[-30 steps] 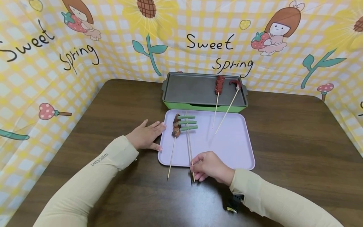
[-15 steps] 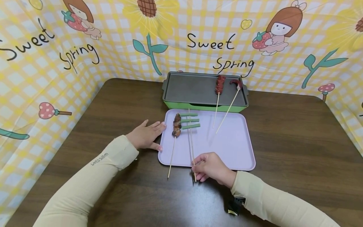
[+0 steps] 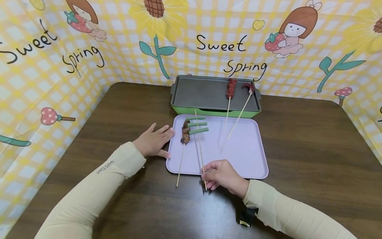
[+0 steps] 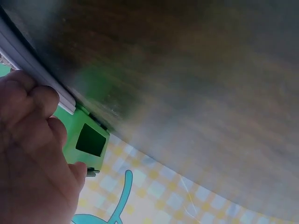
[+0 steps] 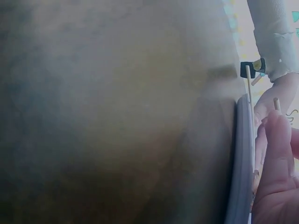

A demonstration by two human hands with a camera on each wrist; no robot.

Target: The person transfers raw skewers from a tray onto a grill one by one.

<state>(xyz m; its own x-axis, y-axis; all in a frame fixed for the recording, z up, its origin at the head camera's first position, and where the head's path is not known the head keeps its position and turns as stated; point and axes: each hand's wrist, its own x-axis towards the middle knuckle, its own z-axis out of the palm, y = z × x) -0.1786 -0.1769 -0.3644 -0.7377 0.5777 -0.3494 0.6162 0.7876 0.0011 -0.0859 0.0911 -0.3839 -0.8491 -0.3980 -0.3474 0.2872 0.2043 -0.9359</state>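
Note:
My right hand (image 3: 222,176) pinches the near end of a skewer of green stalk pieces (image 3: 198,125) between thumb and fingers. The skewer's far part extends over the lilac tray (image 3: 238,156), its tip overlapping the front of the green grill. In the right wrist view, the stick's end (image 5: 277,103) pokes out past the fingertips. Left of it, a skewer of brown meat chunks (image 3: 185,132) lies on the tray, its stick (image 3: 180,166) sticking out over the near edge. My left hand (image 3: 153,141) lies with fingers spread, fingertips at the tray's left rim.
Behind the tray stands a green grill (image 3: 191,110) with a dark flat plate (image 3: 200,94). On the plate's right side rest a red meat skewer (image 3: 230,89) and a dark red curled skewer (image 3: 248,88), sticks reaching over the tray. A patterned cloth (image 3: 125,49) hangs behind the wooden table (image 3: 310,142).
The green stalk skewer has shifted away from me; its far tip sits higher, after swinging slightly right and back left. The left hand has stayed in place.

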